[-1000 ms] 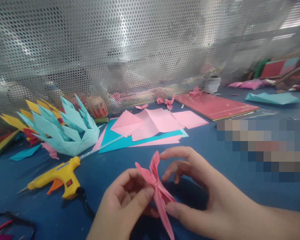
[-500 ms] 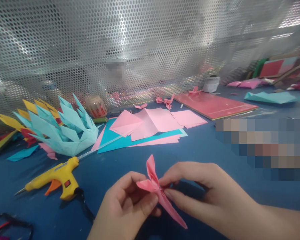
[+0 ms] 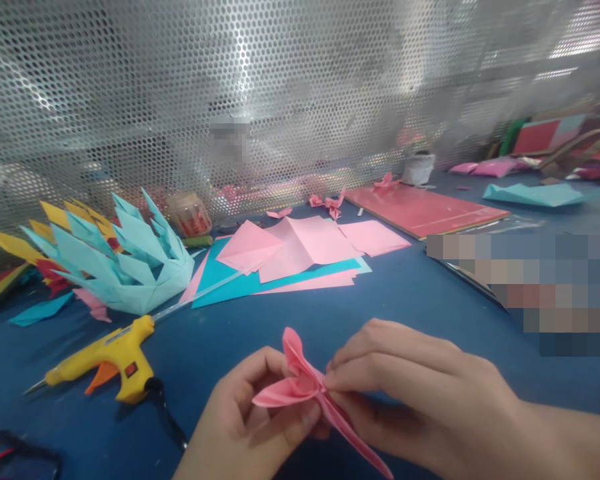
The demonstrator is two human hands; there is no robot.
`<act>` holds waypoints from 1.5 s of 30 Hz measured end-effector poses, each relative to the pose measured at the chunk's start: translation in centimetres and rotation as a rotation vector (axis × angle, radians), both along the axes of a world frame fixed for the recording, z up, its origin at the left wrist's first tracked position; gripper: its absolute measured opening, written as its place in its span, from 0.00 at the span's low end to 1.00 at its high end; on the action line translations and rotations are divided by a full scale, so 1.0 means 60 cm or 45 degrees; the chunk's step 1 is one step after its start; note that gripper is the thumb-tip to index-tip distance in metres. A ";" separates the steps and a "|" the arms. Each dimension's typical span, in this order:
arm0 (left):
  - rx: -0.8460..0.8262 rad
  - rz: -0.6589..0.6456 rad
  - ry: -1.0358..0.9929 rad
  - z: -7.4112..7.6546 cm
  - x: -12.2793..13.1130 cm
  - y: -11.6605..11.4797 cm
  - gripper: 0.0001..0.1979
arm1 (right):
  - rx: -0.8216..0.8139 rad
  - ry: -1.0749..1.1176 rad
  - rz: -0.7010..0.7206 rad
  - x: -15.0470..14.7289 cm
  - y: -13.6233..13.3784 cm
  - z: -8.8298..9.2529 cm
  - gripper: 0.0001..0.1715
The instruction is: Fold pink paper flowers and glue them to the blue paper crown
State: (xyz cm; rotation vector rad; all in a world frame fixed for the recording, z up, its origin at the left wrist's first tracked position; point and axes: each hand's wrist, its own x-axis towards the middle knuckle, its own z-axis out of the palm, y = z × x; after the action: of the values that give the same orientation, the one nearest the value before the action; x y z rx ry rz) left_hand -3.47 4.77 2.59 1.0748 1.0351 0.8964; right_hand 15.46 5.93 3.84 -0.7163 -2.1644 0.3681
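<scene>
Between both hands is a pink folded-paper flower (image 3: 305,381), low in the middle of the view. Two rounded petals spread up and to the left, and a long narrow one points down to the right. My left hand (image 3: 253,417) pinches it from the left, thumb in front under the petals. From the right, my right hand (image 3: 420,393) has its fingertips closed on the flower's centre, hiding part of the folds. Past the hands lie pink paper squares (image 3: 325,241) on a blue sheet (image 3: 220,283).
A yellow glue gun (image 3: 105,357) with a black cord lies at left. Behind it stands a light-blue folded-paper piece (image 3: 145,287) with many points. A red board (image 3: 425,210), a white pot (image 3: 419,168) and a jar (image 3: 190,213) stand near the perforated metal screen (image 3: 300,87).
The flower has tilted and sunk slightly, its petals now more opened out toward the left. My right hand's fingers have shifted and bunched closer at its centre.
</scene>
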 end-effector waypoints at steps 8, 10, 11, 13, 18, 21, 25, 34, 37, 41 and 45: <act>-0.093 0.088 -0.201 -0.003 0.002 -0.001 0.10 | -0.391 0.148 -0.005 -0.007 0.004 -0.007 0.08; -0.122 0.129 -0.299 0.000 0.005 0.000 0.09 | -0.447 0.150 0.064 -0.007 0.004 -0.005 0.12; -0.131 0.147 -0.330 0.002 0.006 0.000 0.09 | -0.461 0.156 0.105 -0.007 0.004 -0.004 0.14; -0.146 0.195 -0.344 0.007 0.009 0.000 0.11 | -0.483 0.176 0.152 -0.007 0.004 -0.001 0.16; -0.246 0.255 -0.358 0.014 0.010 -0.001 0.16 | -0.599 0.191 0.146 -0.011 0.002 0.003 0.14; -0.209 0.182 -0.280 0.009 0.006 -0.002 0.15 | -0.638 0.203 0.070 -0.013 0.002 0.001 0.10; -0.075 0.146 -0.164 0.000 0.001 0.002 0.15 | -0.629 0.178 0.056 -0.012 0.002 -0.003 0.06; 0.029 0.190 -0.143 0.007 0.006 0.001 0.13 | -0.203 0.110 0.029 -0.008 0.006 -0.007 0.08; 0.035 0.228 -0.073 0.009 0.008 0.000 0.11 | -0.216 0.067 0.030 -0.006 0.008 -0.004 0.09; 0.016 0.233 -0.106 0.010 0.013 -0.001 0.11 | -0.241 0.030 0.025 -0.006 0.010 -0.004 0.09; 0.035 0.204 -0.036 0.011 0.015 -0.004 0.12 | -0.303 -0.003 0.003 -0.008 0.006 0.000 0.08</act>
State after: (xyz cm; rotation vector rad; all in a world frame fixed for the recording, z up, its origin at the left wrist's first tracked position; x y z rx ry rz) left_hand -2.56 4.52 3.26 1.0098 1.0994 1.0544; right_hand 14.95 6.29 3.82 -0.8451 -2.1450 0.6342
